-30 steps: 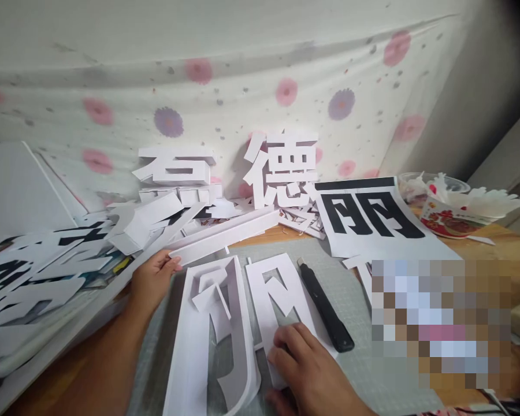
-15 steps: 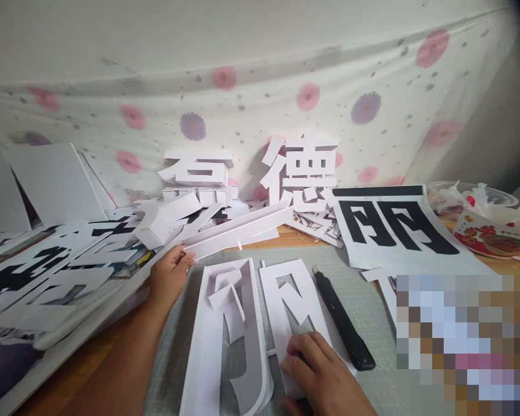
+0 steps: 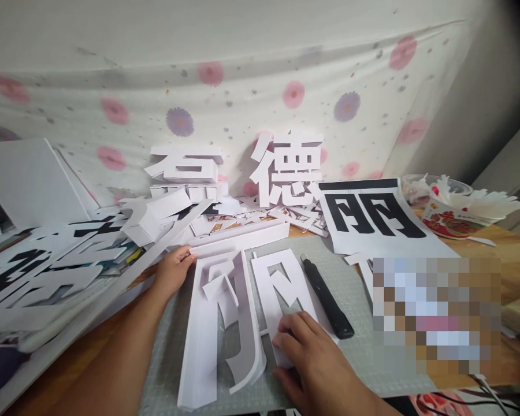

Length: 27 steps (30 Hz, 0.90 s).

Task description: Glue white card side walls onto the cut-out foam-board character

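My left hand (image 3: 175, 270), fingers closed, pinches the near end of a long white foam-board strip (image 3: 253, 236). That strip lies crosswise just behind a hollow white letter shell (image 3: 203, 329) with raised side walls. Small bent white pieces (image 3: 219, 289) sit inside the shell. Beside it, a flat white cut-out (image 3: 273, 283) of similar outline lies on the cutting mat. My right hand (image 3: 314, 361) has its bent fingers and thumb around the cut-out's lower end. A black utility knife (image 3: 327, 297) rests just right of the cut-out.
White built-up characters (image 3: 292, 167) stand against the flowered curtain (image 3: 143, 104). A printed sheet (image 3: 368, 216) lies at back right, near a red-and-white bowl (image 3: 453, 218). White boards and offcuts cover the left side. A blurred-out patch hides part of the right side.
My left hand has brought the strip nearer to the shell's top end and turned it more level. My right hand stays at the cut-out. The view has shifted rightward.
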### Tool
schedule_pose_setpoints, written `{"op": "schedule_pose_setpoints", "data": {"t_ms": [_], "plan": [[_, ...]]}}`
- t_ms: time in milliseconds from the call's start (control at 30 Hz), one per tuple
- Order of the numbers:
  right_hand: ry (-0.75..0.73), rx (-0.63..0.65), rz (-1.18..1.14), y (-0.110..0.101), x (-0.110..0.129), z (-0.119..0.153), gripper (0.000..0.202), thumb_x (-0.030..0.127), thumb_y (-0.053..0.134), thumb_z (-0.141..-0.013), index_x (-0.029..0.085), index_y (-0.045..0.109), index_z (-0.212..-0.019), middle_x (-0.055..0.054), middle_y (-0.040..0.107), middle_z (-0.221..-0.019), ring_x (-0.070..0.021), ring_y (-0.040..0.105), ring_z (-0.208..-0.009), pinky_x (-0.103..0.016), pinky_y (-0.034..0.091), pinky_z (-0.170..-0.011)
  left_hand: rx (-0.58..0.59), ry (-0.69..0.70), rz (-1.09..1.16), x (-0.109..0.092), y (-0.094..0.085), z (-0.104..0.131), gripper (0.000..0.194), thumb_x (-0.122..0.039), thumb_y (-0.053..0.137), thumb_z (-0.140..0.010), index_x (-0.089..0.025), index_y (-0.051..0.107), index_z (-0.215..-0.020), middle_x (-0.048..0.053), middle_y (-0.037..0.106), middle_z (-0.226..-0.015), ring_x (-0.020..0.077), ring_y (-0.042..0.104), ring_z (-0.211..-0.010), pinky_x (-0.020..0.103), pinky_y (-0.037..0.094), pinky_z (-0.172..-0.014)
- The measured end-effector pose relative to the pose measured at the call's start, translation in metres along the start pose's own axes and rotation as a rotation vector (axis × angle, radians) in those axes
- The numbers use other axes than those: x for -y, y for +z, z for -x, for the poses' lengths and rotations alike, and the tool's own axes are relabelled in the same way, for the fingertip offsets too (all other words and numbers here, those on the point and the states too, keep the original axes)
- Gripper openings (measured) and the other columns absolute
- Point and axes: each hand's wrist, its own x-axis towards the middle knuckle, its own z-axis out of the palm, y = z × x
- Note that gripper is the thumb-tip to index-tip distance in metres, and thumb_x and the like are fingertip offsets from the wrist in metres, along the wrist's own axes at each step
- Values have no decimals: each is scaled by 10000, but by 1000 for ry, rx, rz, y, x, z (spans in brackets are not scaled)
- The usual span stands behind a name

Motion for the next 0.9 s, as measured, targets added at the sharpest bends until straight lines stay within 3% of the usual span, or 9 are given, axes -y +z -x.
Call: {"op": "schedule_pose_setpoints", "data": {"t_ms": [267, 900], "plan": [[-4, -8, 6, -2, 2, -2, 272, 154, 655, -744, 196, 660, -1012, -66, 605, -1090, -256, 518, -1013, -404, 486, -907, 160, -61, 237, -2, 0, 0, 427, -529, 655, -635, -196, 650, -902, 42, 701, -788, 257, 639, -785, 300, 488, -646], [-2, -4, 1, -3, 3, 0, 257, 155, 647, -749, 194, 656, -1003, -60, 605, -1105, -254, 515, -1032, -401, 481, -925, 189, -114, 340, -7, -2, 0, 388, -455, 725, -570, -207, 670, -864, 49, 727, -874, 281, 643, -841, 339, 509, -759]]}}
